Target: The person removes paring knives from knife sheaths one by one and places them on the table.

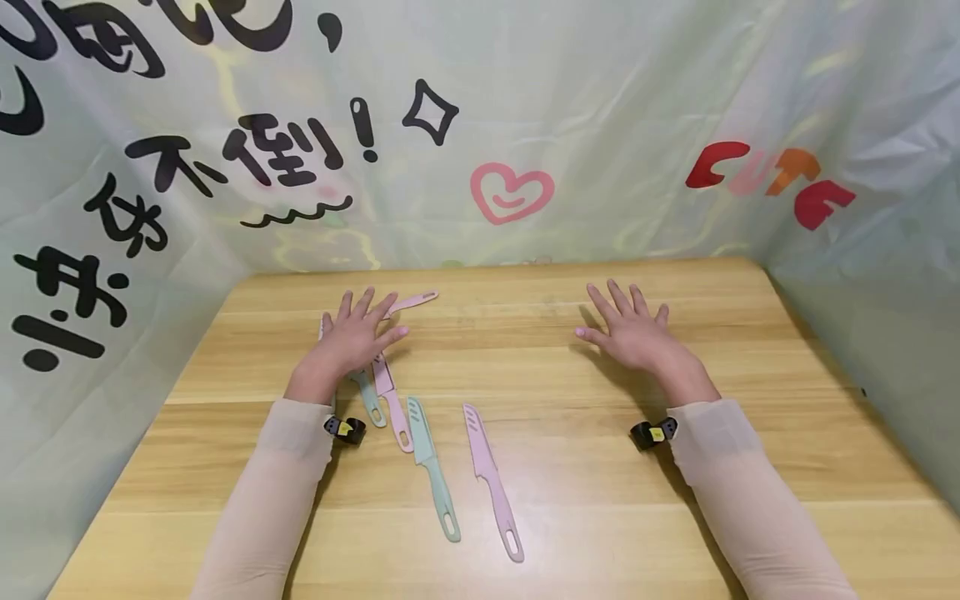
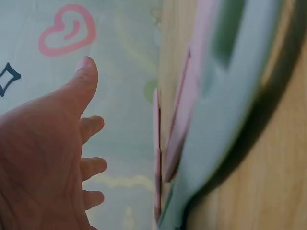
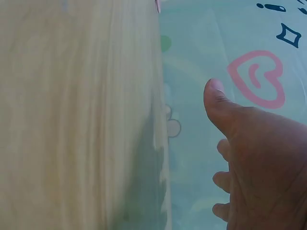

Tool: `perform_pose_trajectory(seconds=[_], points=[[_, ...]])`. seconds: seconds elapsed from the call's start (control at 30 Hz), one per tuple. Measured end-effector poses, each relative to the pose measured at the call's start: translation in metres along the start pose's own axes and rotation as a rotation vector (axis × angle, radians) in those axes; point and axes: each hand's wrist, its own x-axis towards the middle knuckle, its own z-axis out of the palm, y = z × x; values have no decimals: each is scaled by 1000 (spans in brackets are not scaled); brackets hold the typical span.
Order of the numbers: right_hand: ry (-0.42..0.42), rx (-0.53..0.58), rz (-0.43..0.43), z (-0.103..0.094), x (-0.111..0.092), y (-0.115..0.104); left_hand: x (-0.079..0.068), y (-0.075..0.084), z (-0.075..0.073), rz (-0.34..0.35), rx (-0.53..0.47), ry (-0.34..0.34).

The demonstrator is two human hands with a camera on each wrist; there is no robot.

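While my left hand (image 1: 347,343) and right hand (image 1: 637,340) hover spread and empty, one mint-green slotted-blade knife (image 1: 429,462) and one lilac slotted-blade knife (image 1: 488,475) lie loose. Careless low sweeping could scatter them.

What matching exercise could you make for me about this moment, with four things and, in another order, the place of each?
Things, head view:
1. left hand
2. right hand
3. heart drawing
4. nearest knife

Places:
A. to the right of every knife
B. lying on the table
C. on the hanging sheet
D. hiding parts of several knives

Pairs: 1-D, 2-A, 3-C, 4-B
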Motion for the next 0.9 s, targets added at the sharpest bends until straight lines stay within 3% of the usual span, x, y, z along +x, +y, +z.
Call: perform_pose_trajectory(seconds=[0.2,0.5,0.7,0.9], points=[[29,38,-35,-3,2,-6,-8,5,-7,65,-5,-26],[58,131,-127,-6,-5,-13,-26,21,-12,268,-56,-47],[67,160,-212,-3,-9,-21,-37,37,-9,355,-72,-83],[69,182,-307,1,-15,-30,-39,52,0,407,-74,-106]])
